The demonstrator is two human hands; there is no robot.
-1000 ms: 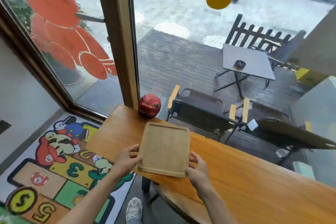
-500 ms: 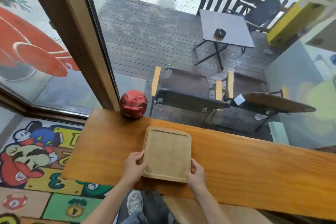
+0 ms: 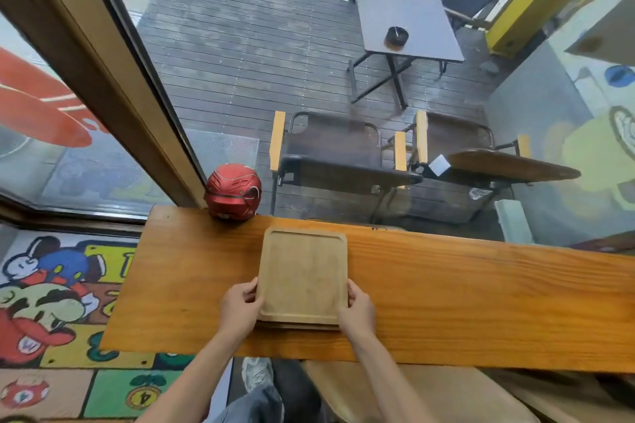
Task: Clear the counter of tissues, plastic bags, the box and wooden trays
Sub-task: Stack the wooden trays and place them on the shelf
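A pale wooden tray with nothing in it lies on the orange-brown counter, with the edge of a second tray showing beneath its near end. The left hand and right hand clasp its near corners, fingers curled around the side rims. A red helmet sits at the counter's far edge, apart from the tray.

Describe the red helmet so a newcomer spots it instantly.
Find the long wooden counter along the window. At its far left edge, by the window frame, sits the helmet. It is round, glossy and red, unlike the flat pale tray nearby.
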